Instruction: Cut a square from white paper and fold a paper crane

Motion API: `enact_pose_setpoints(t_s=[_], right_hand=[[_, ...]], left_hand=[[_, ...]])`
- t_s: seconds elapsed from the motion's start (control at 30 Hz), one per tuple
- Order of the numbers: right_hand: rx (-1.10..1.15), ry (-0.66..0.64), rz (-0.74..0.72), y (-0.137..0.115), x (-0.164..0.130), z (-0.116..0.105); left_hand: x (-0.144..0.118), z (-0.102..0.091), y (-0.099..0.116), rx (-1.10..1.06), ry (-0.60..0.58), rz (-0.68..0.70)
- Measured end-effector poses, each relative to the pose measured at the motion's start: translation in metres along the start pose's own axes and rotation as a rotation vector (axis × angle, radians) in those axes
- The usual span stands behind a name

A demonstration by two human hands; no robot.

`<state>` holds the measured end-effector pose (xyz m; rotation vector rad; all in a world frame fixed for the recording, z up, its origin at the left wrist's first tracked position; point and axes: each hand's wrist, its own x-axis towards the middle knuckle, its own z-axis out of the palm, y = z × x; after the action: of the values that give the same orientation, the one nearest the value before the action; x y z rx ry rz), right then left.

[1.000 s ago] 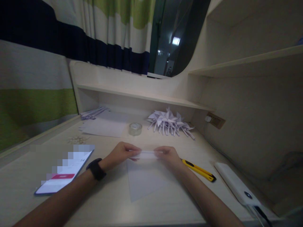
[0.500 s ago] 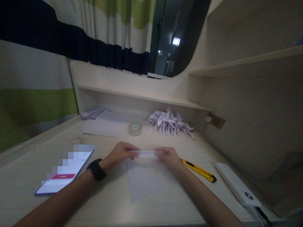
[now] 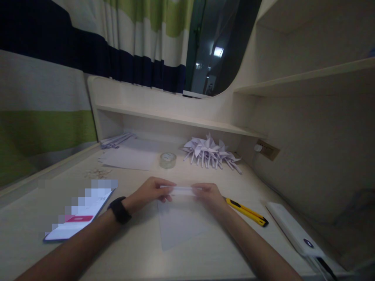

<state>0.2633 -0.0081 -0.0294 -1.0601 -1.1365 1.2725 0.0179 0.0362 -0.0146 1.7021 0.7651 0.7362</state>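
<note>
Between my two hands is a narrow, rolled or folded strip of white paper [image 3: 184,191], slightly blurred. My left hand [image 3: 154,191], with a black band on its wrist, pinches the strip's left end. At its right end, the fingers of my right hand [image 3: 208,195] close on it. A flat white paper sheet [image 3: 178,226] lies on the desk below the strip; whether the two are joined I cannot tell. Just right of my right hand rests a yellow utility knife [image 3: 247,212].
Behind my hands stand a roll of clear tape [image 3: 167,160] and a heap of white paper pinwheels [image 3: 209,150]. Paper sheets [image 3: 129,154] and paper sticks [image 3: 117,140] lie at back left. A lit phone [image 3: 84,216] is at left, a white device with a cable [image 3: 293,226] at right.
My left fingers have shifted slightly along the paper strip, with the lower fingers now showing beneath it. The right hand and the other objects look almost unchanged.
</note>
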Motion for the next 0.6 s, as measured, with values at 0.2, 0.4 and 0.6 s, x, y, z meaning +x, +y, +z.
enact_pose_setpoints(t_s=[0.2,0.4,0.6], right_hand=[[0.050,-0.025,-0.009,0.0027,0.0010,-0.0011],[0.042,-0.034,-0.008,0.0036,0.0007,-0.0020],[-0.047,-0.004,-0.038,0.0016,0.0000,0.0030]], left_hand=[[-0.0019,-0.0005,0.0001,-0.061,0.007,-0.007],[0.0014,0.0008,-0.0030,-0.047,0.015,-0.014],[0.0022,0.0014,-0.0037,-0.025,0.057,-0.025]])
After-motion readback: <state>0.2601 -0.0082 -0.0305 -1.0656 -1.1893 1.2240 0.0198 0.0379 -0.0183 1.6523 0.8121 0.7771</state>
